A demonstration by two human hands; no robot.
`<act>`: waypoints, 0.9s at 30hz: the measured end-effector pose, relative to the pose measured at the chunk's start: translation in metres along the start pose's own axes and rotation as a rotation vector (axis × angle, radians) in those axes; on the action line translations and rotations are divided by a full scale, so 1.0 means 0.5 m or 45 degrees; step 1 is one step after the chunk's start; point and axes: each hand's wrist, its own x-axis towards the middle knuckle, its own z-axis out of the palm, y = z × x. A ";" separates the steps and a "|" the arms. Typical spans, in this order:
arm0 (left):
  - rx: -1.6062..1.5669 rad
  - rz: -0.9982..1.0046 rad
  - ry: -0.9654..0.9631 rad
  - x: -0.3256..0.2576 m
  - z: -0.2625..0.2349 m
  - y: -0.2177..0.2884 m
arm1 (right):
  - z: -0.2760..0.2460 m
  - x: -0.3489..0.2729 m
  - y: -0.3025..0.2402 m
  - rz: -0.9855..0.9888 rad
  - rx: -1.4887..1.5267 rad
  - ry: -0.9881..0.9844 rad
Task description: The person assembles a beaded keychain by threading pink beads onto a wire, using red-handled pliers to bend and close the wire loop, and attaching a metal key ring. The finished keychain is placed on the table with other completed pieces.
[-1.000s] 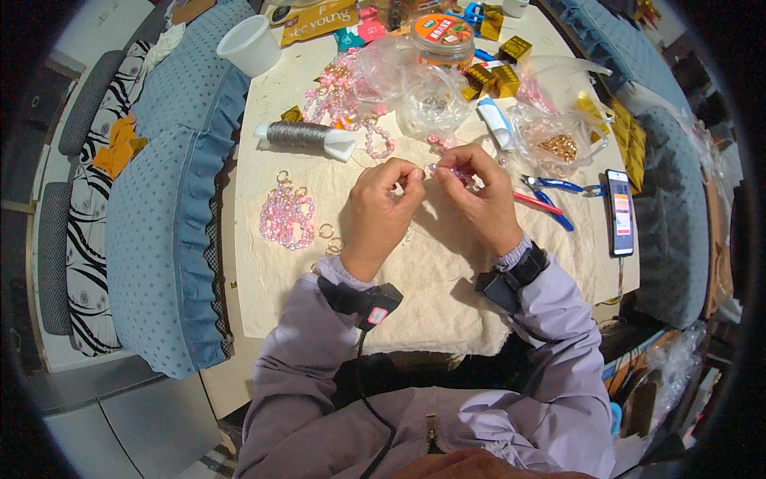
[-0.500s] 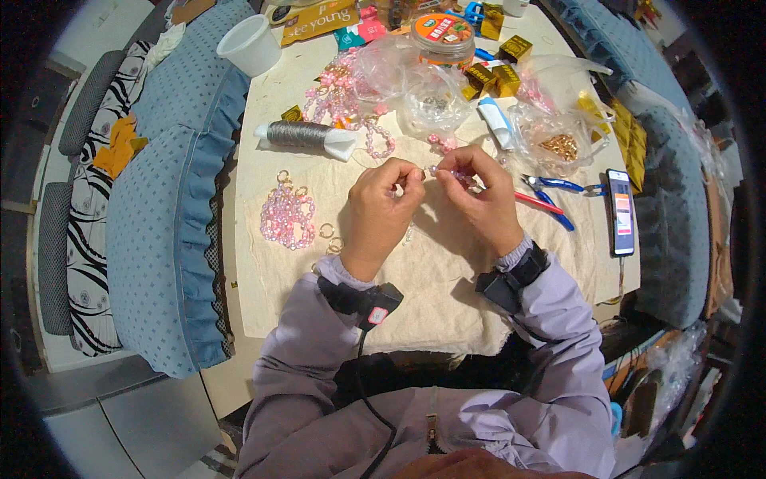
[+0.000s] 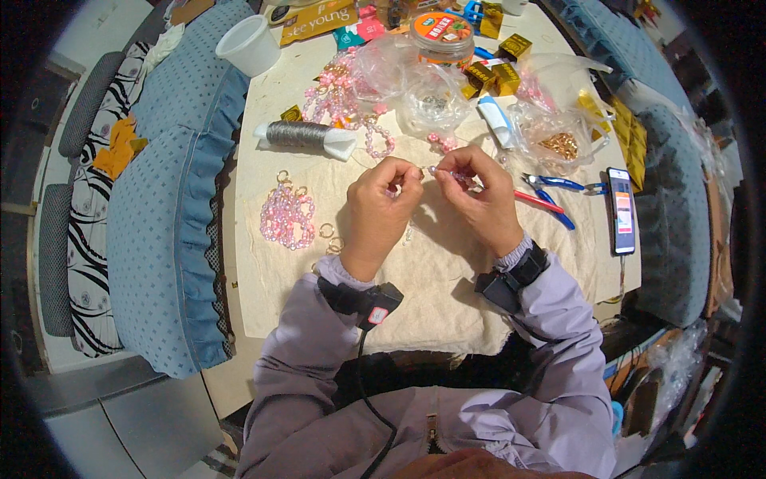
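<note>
Over the cream cloth my two hands face each other with a small gap between their fingertips. My left hand is closed in a pinch, thumb against forefinger, on something too small to make out. Opposite it, my right hand pinches a string of small beads, its tail partly hidden under the fingers. To the left of my left hand lies a bunch of pink beaded strands with gold rings at the top. Loose gold rings rest beside it. Blue-and-red-handled pliers lie right of my right hand.
Beyond my hands are a spool of grey thread, more pink beads, plastic bags, a bag of gold pieces and a round tub. A white bucket stands far left; a phone lies at the right edge.
</note>
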 end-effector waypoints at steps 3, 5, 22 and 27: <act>-0.025 0.004 -0.004 0.000 0.001 -0.001 | 0.001 -0.001 0.000 0.015 -0.026 0.004; -0.044 0.029 0.002 0.000 0.001 -0.002 | 0.000 -0.002 -0.001 0.018 -0.069 -0.003; -0.561 -0.239 -0.212 0.006 -0.003 0.007 | -0.010 0.010 -0.006 -0.057 0.000 -0.051; -0.702 -0.311 -0.292 0.007 -0.005 0.008 | -0.008 0.009 -0.005 -0.084 0.032 -0.027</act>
